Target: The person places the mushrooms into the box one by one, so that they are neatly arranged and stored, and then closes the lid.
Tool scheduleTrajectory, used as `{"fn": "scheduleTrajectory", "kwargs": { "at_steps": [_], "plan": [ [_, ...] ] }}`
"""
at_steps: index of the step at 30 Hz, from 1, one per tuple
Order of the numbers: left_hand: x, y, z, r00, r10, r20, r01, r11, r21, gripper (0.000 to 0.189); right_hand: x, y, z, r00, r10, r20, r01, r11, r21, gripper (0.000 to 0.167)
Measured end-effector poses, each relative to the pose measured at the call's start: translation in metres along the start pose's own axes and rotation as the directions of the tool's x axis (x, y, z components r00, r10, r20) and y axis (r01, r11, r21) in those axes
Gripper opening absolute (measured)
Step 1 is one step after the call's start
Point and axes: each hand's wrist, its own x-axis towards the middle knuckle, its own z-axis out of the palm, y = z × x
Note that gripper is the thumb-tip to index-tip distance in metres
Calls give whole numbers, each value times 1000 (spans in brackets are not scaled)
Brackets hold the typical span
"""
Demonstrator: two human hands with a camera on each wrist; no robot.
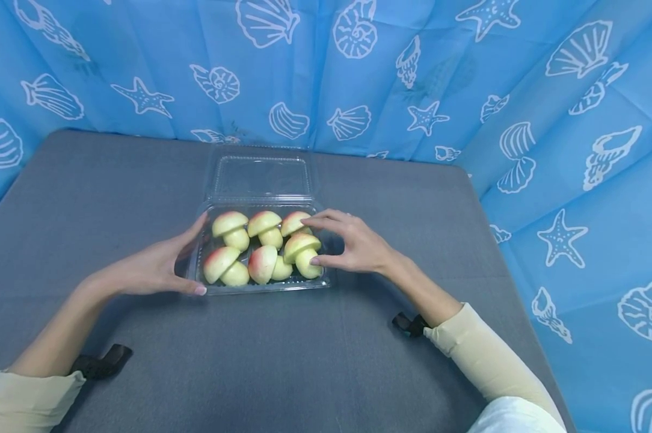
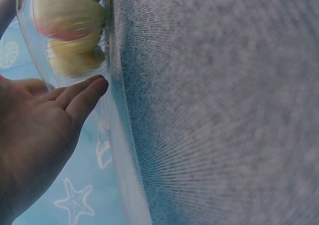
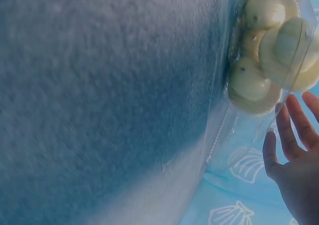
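Note:
Several mushroom-shaped pieces [image 1: 263, 264], pale yellow with reddish patches on their caps, lie in two rows inside a clear plastic clamshell box [image 1: 266, 290]. The box's hinged lid [image 1: 261, 174] is folded back toward the curtain. My left hand [image 1: 158, 261] spans the box's left side, thumb by the front corner and fingers stretched along the wall; in the left wrist view, extended fingers [image 2: 87, 98] are against or close to the wall. Over the right edge, my right hand [image 1: 353, 240] has its thumb and fingers spread at the rightmost pieces; whether it touches them is unclear.
Grey cloth covers the table [image 1: 282, 361] beneath the box. A blue curtain [image 1: 315, 72] with white shells and starfish hangs behind the table and along its right side. Black wrist straps [image 1: 104, 362] are on both forearms.

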Motion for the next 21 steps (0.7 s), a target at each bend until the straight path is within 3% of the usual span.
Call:
{"fn": "scheduleTrajectory", "kwargs": {
  "at_steps": [10,21],
  "plan": [
    [-1,-3,-1,1000,10,2,-10,1000,8,130,7,17,-10,994,89,-67,-82,992,93,52],
    [1,-3,-3,1000,27,8,-27,1000,12,130,18,36,-16,980,169,-104,-158,982,100,50]
  ]
}}
